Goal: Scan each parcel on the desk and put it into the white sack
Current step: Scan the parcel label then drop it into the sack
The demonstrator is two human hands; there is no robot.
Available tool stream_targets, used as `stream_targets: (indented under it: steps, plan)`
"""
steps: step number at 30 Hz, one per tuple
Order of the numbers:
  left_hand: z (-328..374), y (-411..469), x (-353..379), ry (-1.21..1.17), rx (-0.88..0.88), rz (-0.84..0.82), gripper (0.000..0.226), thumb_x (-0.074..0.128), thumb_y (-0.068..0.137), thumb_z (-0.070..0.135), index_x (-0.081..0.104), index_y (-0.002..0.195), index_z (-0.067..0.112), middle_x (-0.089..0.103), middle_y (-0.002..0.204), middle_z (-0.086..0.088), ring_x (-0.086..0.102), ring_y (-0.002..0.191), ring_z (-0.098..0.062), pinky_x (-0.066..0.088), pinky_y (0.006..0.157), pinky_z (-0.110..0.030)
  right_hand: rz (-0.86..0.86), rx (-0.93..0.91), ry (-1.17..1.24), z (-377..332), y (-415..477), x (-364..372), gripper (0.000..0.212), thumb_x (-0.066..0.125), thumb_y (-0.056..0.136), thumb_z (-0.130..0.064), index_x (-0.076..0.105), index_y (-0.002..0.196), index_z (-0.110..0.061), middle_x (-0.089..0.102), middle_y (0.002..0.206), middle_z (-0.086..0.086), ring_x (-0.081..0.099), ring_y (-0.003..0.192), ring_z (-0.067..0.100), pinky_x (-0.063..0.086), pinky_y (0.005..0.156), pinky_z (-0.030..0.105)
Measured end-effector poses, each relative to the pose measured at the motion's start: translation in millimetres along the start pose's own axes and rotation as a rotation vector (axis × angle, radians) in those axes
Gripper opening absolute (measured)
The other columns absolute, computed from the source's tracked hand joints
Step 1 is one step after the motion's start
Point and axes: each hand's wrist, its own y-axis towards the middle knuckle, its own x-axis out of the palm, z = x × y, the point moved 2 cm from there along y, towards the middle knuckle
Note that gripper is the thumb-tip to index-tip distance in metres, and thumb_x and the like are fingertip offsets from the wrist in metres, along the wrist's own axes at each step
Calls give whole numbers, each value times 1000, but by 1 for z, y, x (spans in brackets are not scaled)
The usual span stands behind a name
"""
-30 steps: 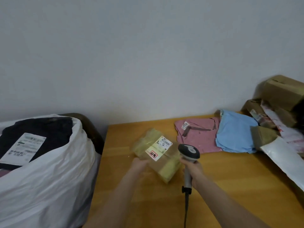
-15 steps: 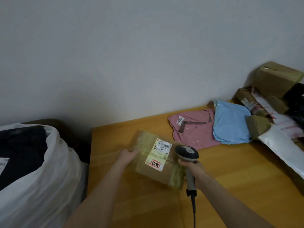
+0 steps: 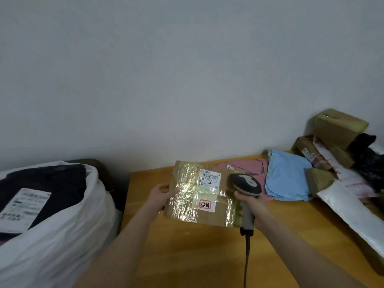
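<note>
Parcel tilts label-face toward camera, barcode end farthest; left hand pinches its left edge, right hand grips scanner.

Taped parcel in left hand — scanner in right hand.

Notes: my box is brown card under glossy yellowish tape. Its label is white with a black barcode, its sticker red and black. My scanner is grey and black. The desk is orange wood. At right, a pink mailer and a blue mailer. At lower left, the white sack and a black parcel.
</note>
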Motion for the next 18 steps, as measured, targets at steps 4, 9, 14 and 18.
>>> stream_targets:
  steps: [4,9,14,18]
  plan:
    - [4,-23,3,-57,82,52,54,68,87,17,45,135,9,59,111,-9,60,83,-17,47,60,-27,8,-119,-38,-2,-20,8,48,76,79,-16,55,123,-12,60,124,9,51,121,31,40,106,50]
    - [1,-37,5,-118,110,110,55,66,87,15,43,138,9,59,120,-14,59,94,-25,51,80,-38,-97,-184,-8,1,-59,16,26,72,84,-14,61,106,-6,71,96,14,68,84,24,57,67,29]
    - [-2,-42,6,-176,106,114,56,65,88,14,42,139,13,60,114,-10,61,89,-22,50,65,-30,-137,-211,-78,8,-91,24,12,67,88,-10,63,78,-3,63,55,7,56,47,15,47,50,25]
    - [-5,-45,9,-198,94,102,56,64,89,13,42,140,14,62,105,-6,63,88,-23,50,63,-32,-144,-213,-103,7,-109,30,18,66,89,-12,63,75,-3,63,52,6,57,45,14,48,49,25]
